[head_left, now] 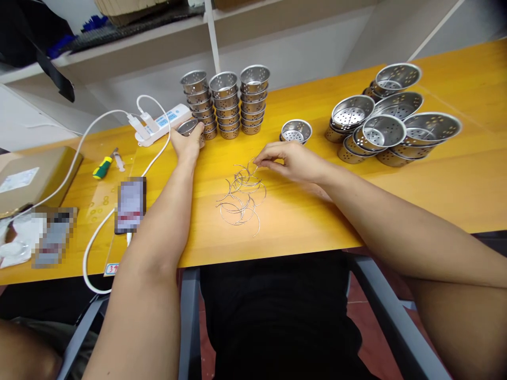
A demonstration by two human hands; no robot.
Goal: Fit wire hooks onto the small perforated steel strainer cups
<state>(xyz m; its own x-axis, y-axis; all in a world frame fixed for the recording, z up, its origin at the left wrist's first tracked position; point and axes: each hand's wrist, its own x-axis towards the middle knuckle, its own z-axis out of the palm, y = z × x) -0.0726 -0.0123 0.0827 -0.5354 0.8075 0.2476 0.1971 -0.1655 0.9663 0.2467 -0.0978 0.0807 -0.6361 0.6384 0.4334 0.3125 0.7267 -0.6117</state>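
My left hand [189, 141] is wrapped round a perforated metal cup [187, 126], in front of the leftmost stack of like cups [197, 95]. Fingers pinched, my right hand [287, 160] holds the end of a thin curved wire [252, 165] above a loose tangle of similar wires [238, 203] on the table. Behind that hand a separate perforated cup [296, 131] stands upright. Two more tall stacks, a middle stack [224, 105] and a right stack [253, 100], stand side by side at the back.
Several nested, partly tilted cups [380, 132] crowd the right side of the yellow table [447, 182]. To the left are a white power strip [166, 122] with cables, a green-yellow screwdriver [103, 167], a phone [130, 206] and a cardboard box [37, 177]. Shelving borders the back.
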